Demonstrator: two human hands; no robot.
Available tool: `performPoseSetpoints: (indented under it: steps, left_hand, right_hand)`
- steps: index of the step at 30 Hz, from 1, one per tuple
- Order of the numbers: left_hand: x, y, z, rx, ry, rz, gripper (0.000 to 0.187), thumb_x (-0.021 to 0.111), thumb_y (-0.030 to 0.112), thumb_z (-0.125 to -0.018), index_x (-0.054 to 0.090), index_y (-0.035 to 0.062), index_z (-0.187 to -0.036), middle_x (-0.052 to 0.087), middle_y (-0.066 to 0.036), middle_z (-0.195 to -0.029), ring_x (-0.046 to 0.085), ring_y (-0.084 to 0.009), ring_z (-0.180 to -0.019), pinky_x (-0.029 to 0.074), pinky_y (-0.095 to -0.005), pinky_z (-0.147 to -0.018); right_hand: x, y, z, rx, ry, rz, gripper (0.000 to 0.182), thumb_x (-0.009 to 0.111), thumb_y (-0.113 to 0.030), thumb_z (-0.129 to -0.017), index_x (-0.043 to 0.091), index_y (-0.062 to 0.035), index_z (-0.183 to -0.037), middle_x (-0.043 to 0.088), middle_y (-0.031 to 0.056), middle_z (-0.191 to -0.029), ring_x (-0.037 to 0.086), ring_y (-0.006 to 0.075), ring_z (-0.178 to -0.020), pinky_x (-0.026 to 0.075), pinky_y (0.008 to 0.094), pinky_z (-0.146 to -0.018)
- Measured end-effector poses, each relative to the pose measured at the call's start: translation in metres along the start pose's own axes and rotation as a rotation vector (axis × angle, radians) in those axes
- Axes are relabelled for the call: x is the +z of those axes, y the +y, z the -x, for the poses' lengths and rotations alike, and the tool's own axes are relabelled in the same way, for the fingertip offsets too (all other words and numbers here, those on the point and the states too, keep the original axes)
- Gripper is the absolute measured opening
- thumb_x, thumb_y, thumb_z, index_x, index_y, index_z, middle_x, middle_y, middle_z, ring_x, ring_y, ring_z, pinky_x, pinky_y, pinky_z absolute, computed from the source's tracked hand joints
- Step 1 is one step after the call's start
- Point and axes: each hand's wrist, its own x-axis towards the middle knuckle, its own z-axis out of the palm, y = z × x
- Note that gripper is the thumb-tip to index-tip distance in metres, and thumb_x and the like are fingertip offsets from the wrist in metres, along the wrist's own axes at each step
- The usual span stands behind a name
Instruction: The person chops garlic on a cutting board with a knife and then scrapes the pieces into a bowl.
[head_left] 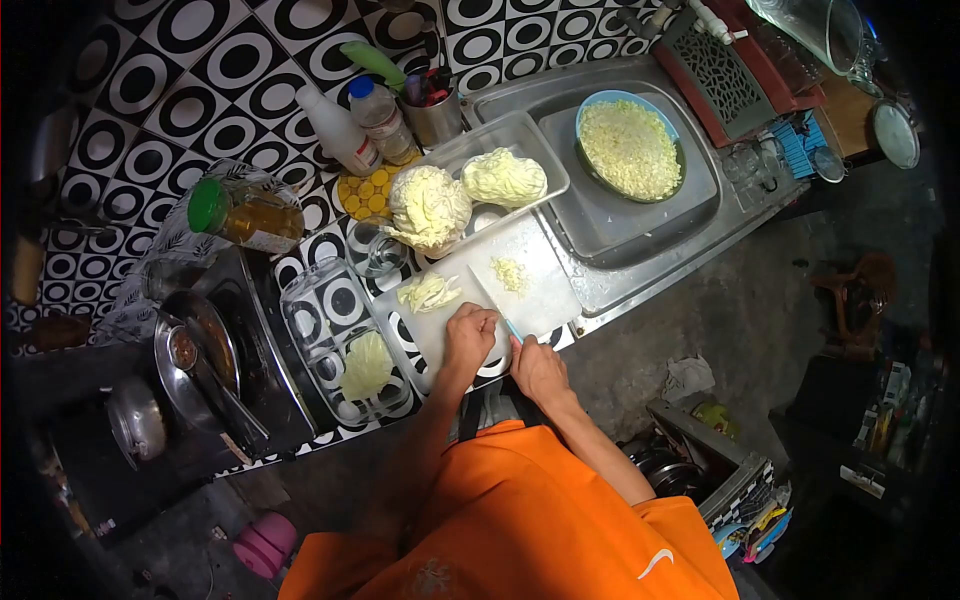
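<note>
My right hand [540,370] is closed around the light-blue handle of a knife [514,330], whose thin blade points away over the white cutting board [540,262]. Close beside the blade, my left hand [470,338] has its fingers curled together at the board's near edge. What they hold, if anything, is hidden. Sliced cabbage [428,293] lies in a pile left of the blade. To its right is a smaller heap of chopped cabbage [510,274]. Two pale cabbage heads [430,205] [504,178] sit beyond the board, at least one in a clear plastic tub [545,150].
A blue-rimmed bowl [630,148] full of chopped cabbage stands in the metal sink [600,235]. On the left, a glass dish [318,335] holds a cabbage leaf [367,367]. Bottles [383,122], a green-lidded jar [250,218] and a stove with pans [195,345] surround the workspace.
</note>
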Motion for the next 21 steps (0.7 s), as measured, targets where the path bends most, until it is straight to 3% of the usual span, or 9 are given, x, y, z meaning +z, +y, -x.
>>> performPoseSetpoints:
  steps: [7,14,21]
  left_hand:
    - [-0.001,-0.002,0.0,-0.065,0.007,0.042,0.008,0.064,0.0,-0.073,0.068,0.0014,-0.08,0.061,-0.012,-0.077,0.058,-0.0228,-0.06,0.047,-0.0308,-0.058]
    - [0.0,-0.005,0.003,-0.038,-0.024,0.041,0.009,0.063,0.0,-0.073,0.068,0.0003,-0.081,0.062,-0.013,-0.078,0.06,-0.0222,-0.059,0.048,-0.0303,-0.056]
    - [-0.004,0.0,-0.004,-0.074,-0.015,0.027,0.009,0.064,0.001,-0.074,0.068,0.0013,-0.081,0.063,-0.012,-0.075,0.06,-0.0205,-0.06,0.049,-0.0289,-0.058]
  right_hand:
    - [-0.002,-0.001,0.024,0.092,-0.065,0.021,0.047,0.036,-0.037,-0.095,0.056,0.005,-0.084,0.061,0.0304,-0.079,0.06,0.0475,-0.08,0.046,0.0544,-0.073]
    - [0.025,-0.001,-0.002,0.049,0.035,-0.039,0.046,0.038,-0.036,-0.095,0.054,0.0056,-0.083,0.059,0.032,-0.077,0.058,0.0499,-0.076,0.045,0.0552,-0.07]
    - [-0.007,-0.013,0.012,0.098,-0.039,-0.025,0.047,0.037,-0.037,-0.095,0.055,0.0056,-0.085,0.06,0.0328,-0.08,0.058,0.0487,-0.081,0.046,0.0542,-0.073]
